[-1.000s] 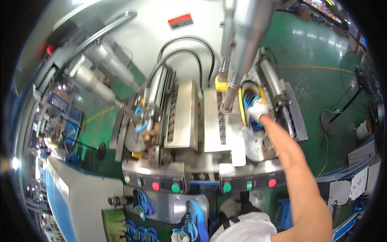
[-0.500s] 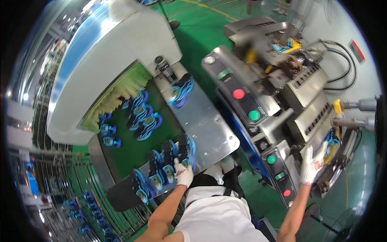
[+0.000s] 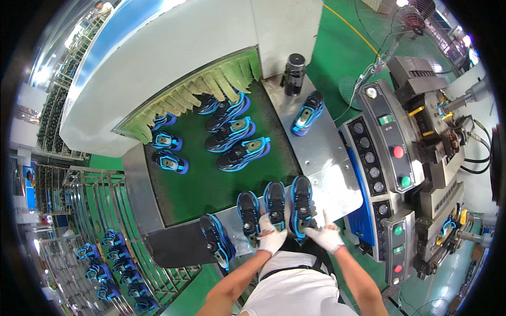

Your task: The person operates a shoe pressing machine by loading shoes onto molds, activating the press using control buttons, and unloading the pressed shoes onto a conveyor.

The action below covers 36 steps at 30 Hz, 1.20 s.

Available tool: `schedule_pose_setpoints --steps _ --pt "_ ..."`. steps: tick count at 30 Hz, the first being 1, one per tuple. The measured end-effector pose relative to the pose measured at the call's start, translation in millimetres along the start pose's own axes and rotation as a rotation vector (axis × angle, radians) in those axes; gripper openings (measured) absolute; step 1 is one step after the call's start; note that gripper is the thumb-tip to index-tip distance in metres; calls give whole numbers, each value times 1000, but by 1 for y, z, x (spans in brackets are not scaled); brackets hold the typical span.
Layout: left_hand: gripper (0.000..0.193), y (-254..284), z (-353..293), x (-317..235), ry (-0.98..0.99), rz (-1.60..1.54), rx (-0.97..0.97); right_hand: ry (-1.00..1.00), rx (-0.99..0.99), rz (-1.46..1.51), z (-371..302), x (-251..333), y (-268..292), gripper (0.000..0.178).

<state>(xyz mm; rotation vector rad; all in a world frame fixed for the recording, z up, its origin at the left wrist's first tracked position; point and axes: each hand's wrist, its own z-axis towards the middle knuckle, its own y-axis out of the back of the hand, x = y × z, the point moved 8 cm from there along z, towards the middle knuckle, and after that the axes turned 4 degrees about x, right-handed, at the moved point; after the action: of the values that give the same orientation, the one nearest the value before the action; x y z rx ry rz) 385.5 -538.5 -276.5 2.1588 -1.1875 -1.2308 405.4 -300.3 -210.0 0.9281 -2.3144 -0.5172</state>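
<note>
Reaching, in the head view, with both white-gloved hands to the near side of the green conveyor belt (image 3: pixel 195 197). Bringing the left hand (image 3: pixel 272 239) to the heel of the third black-and-blue sneaker (image 3: pixel 274 194), fingers partly bent at its side; cannot tell whether gripping it. Opening the right hand (image 3: pixel 328 238) just beside the heel of the fourth sneaker (image 3: pixel 301 197), fingers spread and gripping nothing, thumb pointing at that heel; cannot tell whether touching. Counting four sneakers in this row along the belt's near edge, including the second sneaker (image 3: pixel 247 210) and, leftmost and tilted, the first sneaker (image 3: pixel 217 239). Continuing right of the belt with the metal tabletop (image 3: pixel 340 181), bearing a lone sneaker (image 3: pixel 308 113) and a dark flask (image 3: pixel 294 76). Showing more sneakers on the belt, toward the fringed curtain (image 3: pixel 203 87) at its far edge. Farther right of the belt, showing a control panel (image 3: pixel 387 142) with red and green buttons.
</note>
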Motion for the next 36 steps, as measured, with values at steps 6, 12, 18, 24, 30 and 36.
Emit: schedule_pose_setpoints --steps 6,12,18,24,30,36 --pt "78 16 30 -35 135 -231 76 230 -285 -507 80 5 -86 18" --pt "117 72 92 -107 35 92 394 -477 -489 721 20 -51 -9 75" --pt "85 19 59 -210 -350 381 506 -508 -533 1039 -98 -60 2 90" --pt "86 -65 -60 -325 -812 656 844 -735 -953 1483 -198 -118 -69 100" --pt "112 -133 -192 -349 -1335 809 1174 -637 -2093 2084 -292 -79 -143 59" --pt "81 -183 -427 -346 -1649 432 1770 -1837 -1983 1460 -455 -46 -219 73"
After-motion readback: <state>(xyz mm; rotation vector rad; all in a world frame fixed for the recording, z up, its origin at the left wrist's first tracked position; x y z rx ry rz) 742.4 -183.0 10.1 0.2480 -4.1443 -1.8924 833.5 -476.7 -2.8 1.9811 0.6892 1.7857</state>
